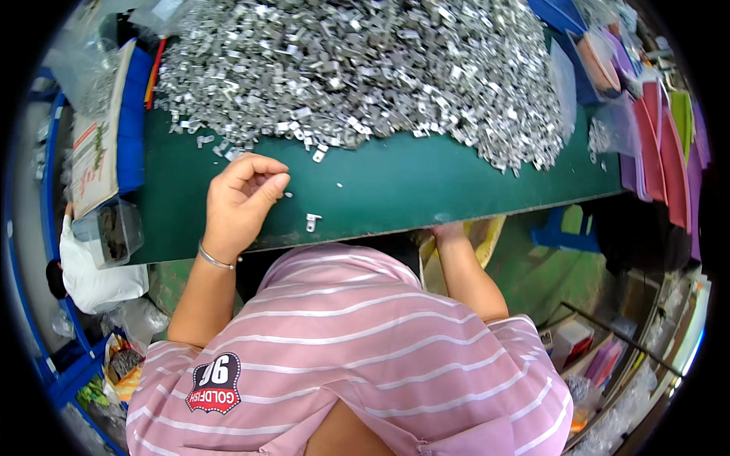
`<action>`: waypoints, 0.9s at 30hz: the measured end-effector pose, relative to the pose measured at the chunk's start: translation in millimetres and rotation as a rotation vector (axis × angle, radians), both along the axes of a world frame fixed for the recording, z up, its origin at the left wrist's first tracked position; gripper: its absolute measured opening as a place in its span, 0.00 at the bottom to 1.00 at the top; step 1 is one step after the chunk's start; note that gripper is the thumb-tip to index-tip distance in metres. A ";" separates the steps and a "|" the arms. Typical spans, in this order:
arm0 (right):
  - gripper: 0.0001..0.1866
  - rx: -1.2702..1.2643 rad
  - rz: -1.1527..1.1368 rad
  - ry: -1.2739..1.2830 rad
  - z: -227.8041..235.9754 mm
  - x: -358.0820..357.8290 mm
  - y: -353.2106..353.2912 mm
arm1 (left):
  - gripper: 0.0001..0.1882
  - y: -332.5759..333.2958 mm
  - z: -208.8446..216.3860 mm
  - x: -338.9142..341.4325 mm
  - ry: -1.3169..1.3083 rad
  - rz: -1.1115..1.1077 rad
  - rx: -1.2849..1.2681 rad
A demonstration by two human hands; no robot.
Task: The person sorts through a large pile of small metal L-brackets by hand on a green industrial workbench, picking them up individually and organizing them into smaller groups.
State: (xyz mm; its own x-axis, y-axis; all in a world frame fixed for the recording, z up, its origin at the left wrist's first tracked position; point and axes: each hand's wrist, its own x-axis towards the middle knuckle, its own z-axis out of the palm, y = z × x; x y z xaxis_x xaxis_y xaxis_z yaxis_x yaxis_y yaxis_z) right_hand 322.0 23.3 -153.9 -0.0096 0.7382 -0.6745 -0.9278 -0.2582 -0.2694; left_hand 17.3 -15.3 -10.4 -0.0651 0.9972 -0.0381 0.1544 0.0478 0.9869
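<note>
My left hand is over the green table, its fingers curled and the thumb pressed toward the index finger. A tiny pale piece shows right by the thumb tip; whether it is pinched or lies on the table is unclear. Nearby, a single small metal bracket lies close to the table's front edge. Beyond the hand spreads a large heap of silvery metal brackets. My right hand is low at the front edge beside a yellow bag, with its fingers hidden under the tabletop.
At the left stand a blue bin and a clear plastic box. Pink and purple trays stand at the right end. A person in white is beyond the left side. Shelving with boxes is at lower right.
</note>
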 end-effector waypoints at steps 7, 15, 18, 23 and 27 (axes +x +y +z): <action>0.13 0.013 0.016 -0.079 -23.6 -21.0 47.7 | 0.05 -4.8 5.9 -2.0 -0.426 0.110 -0.226; 0.11 -0.041 0.184 -0.294 -38.3 -9.5 42.4 | 0.10 -3.2 -1.0 -8.7 -0.779 0.088 -0.368; 0.11 -0.058 0.422 -0.630 -39.7 8.7 18.8 | 0.10 -2.2 -4.0 -10.4 -0.808 0.052 -0.342; 0.10 0.361 1.770 -1.663 41.9 46.6 -38.3 | 0.09 -2.0 -4.7 -17.7 -0.821 0.032 -0.313; 0.05 0.868 1.673 -1.092 154.4 2.6 -28.0 | 0.09 -8.9 -10.7 -34.0 -0.926 0.052 -0.272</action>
